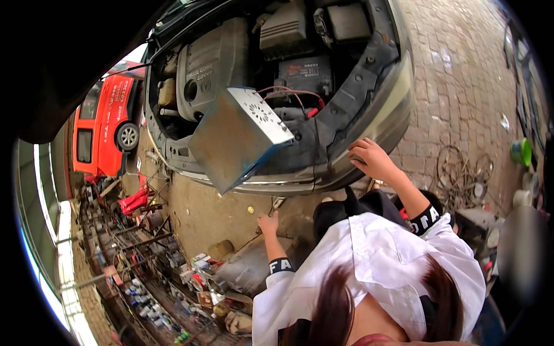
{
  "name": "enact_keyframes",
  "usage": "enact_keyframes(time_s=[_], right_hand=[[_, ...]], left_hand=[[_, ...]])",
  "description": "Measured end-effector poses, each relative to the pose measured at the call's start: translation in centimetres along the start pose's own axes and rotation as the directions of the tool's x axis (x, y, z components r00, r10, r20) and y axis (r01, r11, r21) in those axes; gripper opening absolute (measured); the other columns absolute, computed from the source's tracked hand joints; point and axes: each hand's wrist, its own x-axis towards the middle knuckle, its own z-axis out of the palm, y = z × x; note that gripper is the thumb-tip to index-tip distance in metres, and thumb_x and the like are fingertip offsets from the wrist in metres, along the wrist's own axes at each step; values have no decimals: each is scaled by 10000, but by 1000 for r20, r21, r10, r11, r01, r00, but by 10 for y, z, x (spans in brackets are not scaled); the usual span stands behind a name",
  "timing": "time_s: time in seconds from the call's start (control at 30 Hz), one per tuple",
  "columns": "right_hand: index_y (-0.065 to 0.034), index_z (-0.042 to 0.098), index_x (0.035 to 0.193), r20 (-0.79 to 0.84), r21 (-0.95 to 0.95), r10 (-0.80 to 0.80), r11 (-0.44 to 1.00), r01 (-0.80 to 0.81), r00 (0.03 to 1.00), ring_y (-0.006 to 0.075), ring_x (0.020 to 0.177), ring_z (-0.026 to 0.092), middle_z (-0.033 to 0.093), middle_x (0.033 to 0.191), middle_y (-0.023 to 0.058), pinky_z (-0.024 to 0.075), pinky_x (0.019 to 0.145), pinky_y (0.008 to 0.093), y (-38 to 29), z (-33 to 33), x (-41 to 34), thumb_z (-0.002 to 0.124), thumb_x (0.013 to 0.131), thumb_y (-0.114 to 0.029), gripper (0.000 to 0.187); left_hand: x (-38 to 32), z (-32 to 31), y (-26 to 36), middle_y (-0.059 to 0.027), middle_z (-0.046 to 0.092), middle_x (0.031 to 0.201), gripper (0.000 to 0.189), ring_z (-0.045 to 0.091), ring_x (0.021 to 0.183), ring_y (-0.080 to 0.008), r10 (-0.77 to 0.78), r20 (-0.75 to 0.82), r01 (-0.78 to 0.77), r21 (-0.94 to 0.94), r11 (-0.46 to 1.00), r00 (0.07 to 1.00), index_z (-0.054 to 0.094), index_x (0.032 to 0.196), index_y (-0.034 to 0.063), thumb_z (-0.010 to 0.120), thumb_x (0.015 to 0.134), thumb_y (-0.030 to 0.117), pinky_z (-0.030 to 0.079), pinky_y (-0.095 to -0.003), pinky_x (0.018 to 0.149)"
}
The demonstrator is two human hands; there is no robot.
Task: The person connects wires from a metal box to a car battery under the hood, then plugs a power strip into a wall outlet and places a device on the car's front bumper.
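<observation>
A metal box with a worn brown top, blue edges and a white vented panel rests over the front edge of a car's open engine bay. Reddish leads run from that panel to red clamps beside the car battery. My right hand, empty with its fingers apart and bent, is by the front bumper. Low in front of the car, my left hand points forward near a thin dark cable; whether it grips the cable is unclear.
A plastic engine cover and an air filter box fill the bay. Coiled hoses or cables lie on the paving at right, near a green bucket. Cluttered shelving stands at left, a red vehicle beyond it.
</observation>
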Motion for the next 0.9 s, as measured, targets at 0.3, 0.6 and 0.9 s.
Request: enact_keyframes(time_s=[0.3, 0.6, 0.9], right_hand=[[-51, 593, 1026, -94, -80, -6, 997, -1, 996, 343, 980, 556, 589, 994, 130, 473, 847, 417, 57, 3, 149, 663, 804, -77, 235], [-18, 635, 1024, 162, -337, 235, 926, -170, 958, 371, 957, 634, 661, 993, 188, 518, 827, 446, 121, 67, 241, 682, 788, -164, 281], [-29, 699, 964, -175, -139, 27, 989, -51, 984, 377, 894, 621, 666, 913, 169, 494, 787, 445, 78, 7, 241, 654, 837, -144, 177]], left_hand=[[23, -151, 257, -70, 666, 1085, 248, 635, 996, -144, 387, 325, 295, -946, 136, 863, 615, 1176, -9, 590, 963, 116, 508, -273, 855], [155, -88, 381, -142, 542, 1144, 296, 535, 1085, -267, 81, 174, 149, -958, 247, 981, 617, 1111, 6, 631, 893, 206, 452, -358, 914], [211, -88, 432, 20, 451, 681, 375, 391, 563, -82, -167, 407, 263, -801, -538, 898, 498, 754, 103, 647, 899, 416, 317, -258, 519]])
